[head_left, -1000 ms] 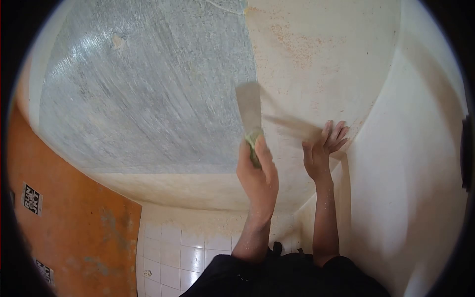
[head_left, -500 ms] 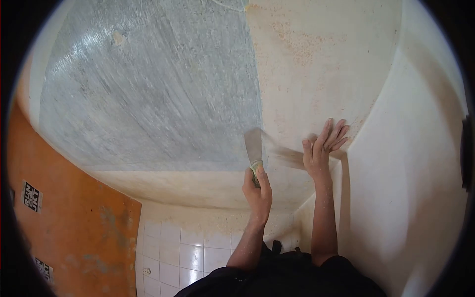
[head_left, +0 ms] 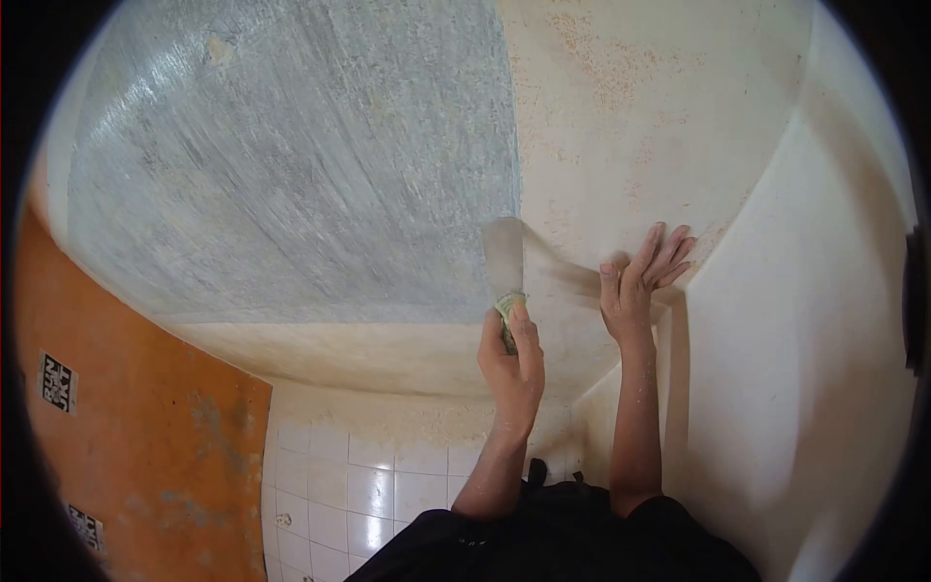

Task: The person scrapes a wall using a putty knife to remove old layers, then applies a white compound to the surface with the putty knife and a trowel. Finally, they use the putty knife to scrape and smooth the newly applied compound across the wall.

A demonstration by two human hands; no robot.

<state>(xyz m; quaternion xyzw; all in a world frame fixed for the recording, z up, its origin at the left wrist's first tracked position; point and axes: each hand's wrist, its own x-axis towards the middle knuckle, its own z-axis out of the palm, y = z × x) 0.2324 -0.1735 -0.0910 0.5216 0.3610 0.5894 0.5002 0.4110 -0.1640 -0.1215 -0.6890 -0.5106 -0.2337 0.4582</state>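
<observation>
My left hand [head_left: 512, 364] is wrapped round the green handle [head_left: 508, 325] of a scraper. The broad metal blade [head_left: 503, 254] points up and lies over the right edge of a grey, streaky patch [head_left: 320, 175] on the wall. To the right, my right hand [head_left: 640, 286] is spread with its fingers apart against the cream-coloured wall [head_left: 592, 165], close to the corner. It holds nothing. A shadow stretches between the blade and this hand.
A pale side wall [head_left: 756, 339] with a recessed edge rises on the right. At lower left is an orange surface [head_left: 165, 427] with a black-and-white sticker [head_left: 58, 383]. White tiles [head_left: 330, 475] lie below the wall, beside my dark clothing.
The scraper and my left hand have moved slightly up in the view, the blade now overlapping the patch's right edge. My right hand remains spread on the wall. The view has shifted a little.
</observation>
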